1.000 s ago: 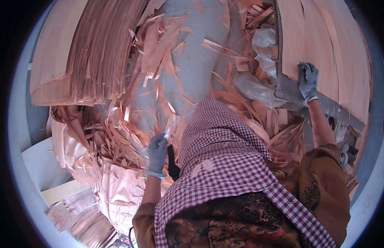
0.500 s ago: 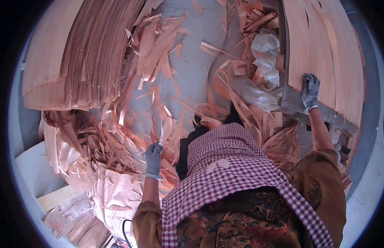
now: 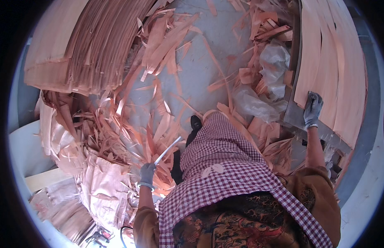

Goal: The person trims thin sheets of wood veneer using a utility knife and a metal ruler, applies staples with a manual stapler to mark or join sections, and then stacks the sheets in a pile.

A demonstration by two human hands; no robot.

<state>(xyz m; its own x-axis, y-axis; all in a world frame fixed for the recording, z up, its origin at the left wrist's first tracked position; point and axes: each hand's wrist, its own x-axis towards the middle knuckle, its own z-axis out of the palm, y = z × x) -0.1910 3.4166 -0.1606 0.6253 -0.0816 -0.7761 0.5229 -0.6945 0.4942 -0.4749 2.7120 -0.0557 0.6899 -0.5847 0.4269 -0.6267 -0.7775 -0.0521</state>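
My left hand (image 3: 147,174), in a grey glove, is closed round the lower end of a long, narrow, pale-bladed knife (image 3: 168,151). Its blade slants up and to the right over the wood scraps. On the right, my gloved right hand (image 3: 313,109) has its fingers curled at the near end of a thin wood veneer sheet (image 3: 311,62). That sheet lies on top of a stack on a bench with a dark metal edge (image 3: 292,113). What lies under the fingers is hidden.
A tall stack of veneer (image 3: 103,45) stands at the far left. Torn veneer strips (image 3: 111,134) pile up below it and litter the grey floor (image 3: 200,53). Crumpled clear plastic (image 3: 274,64) lies against the bench. My checked apron (image 3: 225,161) and a dark shoe (image 3: 196,122) are in the middle.
My left hand has moved a little down and left, and the knife now shows its length, tilted right. The whole view has shifted. My right hand stays at the sheet's near end.
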